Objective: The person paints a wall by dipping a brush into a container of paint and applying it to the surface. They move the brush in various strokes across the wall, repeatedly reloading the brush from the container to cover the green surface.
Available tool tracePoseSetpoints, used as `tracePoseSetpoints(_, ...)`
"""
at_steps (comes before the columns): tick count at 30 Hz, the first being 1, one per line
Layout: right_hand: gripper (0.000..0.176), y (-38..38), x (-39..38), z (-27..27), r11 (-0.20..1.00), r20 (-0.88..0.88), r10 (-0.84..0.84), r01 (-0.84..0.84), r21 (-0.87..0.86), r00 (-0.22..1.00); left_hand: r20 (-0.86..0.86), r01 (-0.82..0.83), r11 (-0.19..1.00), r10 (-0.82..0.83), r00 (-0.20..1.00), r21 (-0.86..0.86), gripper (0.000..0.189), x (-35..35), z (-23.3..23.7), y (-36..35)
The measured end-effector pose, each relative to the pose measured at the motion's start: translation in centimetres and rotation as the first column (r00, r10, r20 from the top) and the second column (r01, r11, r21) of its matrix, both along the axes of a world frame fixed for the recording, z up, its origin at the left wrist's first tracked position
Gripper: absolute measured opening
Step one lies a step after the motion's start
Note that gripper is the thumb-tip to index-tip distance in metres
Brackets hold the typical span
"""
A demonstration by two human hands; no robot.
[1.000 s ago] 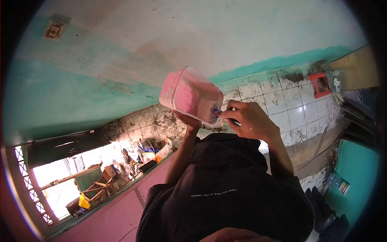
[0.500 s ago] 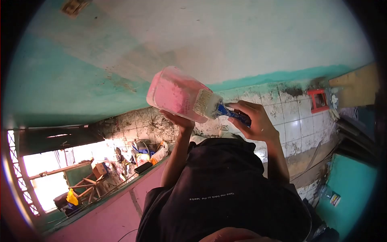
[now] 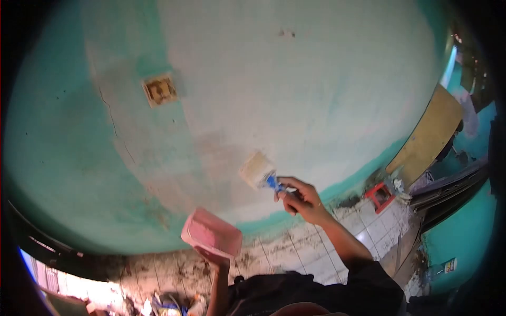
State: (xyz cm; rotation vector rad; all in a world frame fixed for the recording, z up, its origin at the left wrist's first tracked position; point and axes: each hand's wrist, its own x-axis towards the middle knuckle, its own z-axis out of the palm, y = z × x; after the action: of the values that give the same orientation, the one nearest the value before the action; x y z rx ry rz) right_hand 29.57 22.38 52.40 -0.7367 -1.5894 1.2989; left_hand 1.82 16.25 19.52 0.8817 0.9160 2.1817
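Note:
My right hand (image 3: 299,199) is closed round the blue handle of a wide paint brush (image 3: 258,169). The pale bristles point up and left, in front of the wall (image 3: 295,105), which has whitish paint over turquoise. Whether the bristles touch the wall I cannot tell. Lower left, a pink plastic container (image 3: 213,231) is tilted with its open side facing up. My left hand (image 3: 215,257) supports it from below, its fingers mostly hidden behind the container.
A socket box (image 3: 160,90) is set in the wall at upper left. A red stool (image 3: 380,196) stands on the dirty tiled floor (image 3: 311,253), near a leaning tan board (image 3: 428,137). Assorted items lie at the bottom left. A plastic bottle (image 3: 443,267) is at lower right.
The view has tilted up to show more wall. The brush has moved away from the container's rim and is now up and right of it, in front of the wall.

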Motion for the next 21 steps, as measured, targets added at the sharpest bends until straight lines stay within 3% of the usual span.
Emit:
tracePoseSetpoints(1,0.032,0.7,-0.4,1.2,0.994,-0.038,-0.053,0.056,0.095,0.998,0.104,0.115,0.992,-0.110,0.989,-0.048,0.080,-0.4,1.2,-0.5)
tracePoseSetpoints(2,0.034,1.4,-1.2,4.0,0.981,0.009,-0.130,0.127,0.149,0.992,0.076,-0.150,0.987,0.145,0.986,0.058,0.078,-2.6,-8.0,2.3)
tracePoseSetpoints(3,0.033,2.4,-1.9,6.1,0.964,-0.021,-0.140,0.141,0.224,0.990,0.205,0.124,0.990,-0.134,0.969,0.059,0.078,-2.6,-3.4,2.0)
tracePoseSetpoints(4,0.033,3.3,-2.8,8.0,0.943,-0.053,-0.150,0.159,0.292,0.987,0.317,0.393,0.915,-0.400,0.860,0.087,0.079,-2.3,2.7,0.2)
tracePoseSetpoints(8,0.035,6.2,-6.3,16.1,0.784,-0.047,-0.302,0.276,0.556,0.952,0.342,0.447,0.895,-0.418,0.842,-0.006,0.084,-3.8,4.3,-0.9)
tracePoseSetpoints(10,0.033,8.4,-6.8,19.8,0.594,-0.003,-0.488,0.335,0.731,0.873,0.354,0.482,0.873,-0.429,0.831,-0.073,0.084,-4.9,2.8,-0.6)
tracePoseSetpoints(12,0.030,10.6,-6.8,24.4,0.245,-0.133,-0.639,0.364,0.898,0.758,0.358,0.549,0.835,-0.505,0.785,-0.027,0.084,-6.0,1.7,-0.6)
tracePoseSetpoints(13,0.032,10.2,-6.7,27.5,0.133,-0.115,-0.774,0.336,0.932,0.623,0.354,0.556,0.831,-0.520,0.777,0.002,0.084,-6.2,1.7,-0.1)
tracePoseSetpoints(14,0.035,9.4,-6.5,31.1,0.029,-0.111,-0.879,0.285,0.958,0.464,0.351,0.560,0.828,-0.533,0.770,0.030,0.084,-6.5,1.5,0.2)
tracePoseSetpoints(16,0.038,10.8,-5.0,38.6,-0.259,-0.247,-0.944,-0.030,0.965,0.219,0.358,0.550,0.835,-0.520,0.776,0.022,0.085,-7.1,-0.4,1.4)
tracePoseSetpoints(18,0.041,8.8,-6.8,45.6,0.083,0.057,-0.985,0.159,0.984,0.162,0.374,0.482,0.876,-0.457,0.807,0.030,0.084,-7.0,-0.6,2.3)
tracePoseSetpoints(19,0.041,10.0,-6.9,47.5,0.073,0.047,-0.986,0.161,0.984,0.158,0.319,0.460,0.888,-0.440,0.839,0.015,0.085,-6.9,1.7,1.9)
tracePoseSetpoints(21,0.042,12.3,-7.2,50.8,0.066,0.051,-0.983,0.076,0.995,0.176,0.334,0.486,0.874,-0.468,0.818,0.034,0.084,-6.8,2.1,1.9)
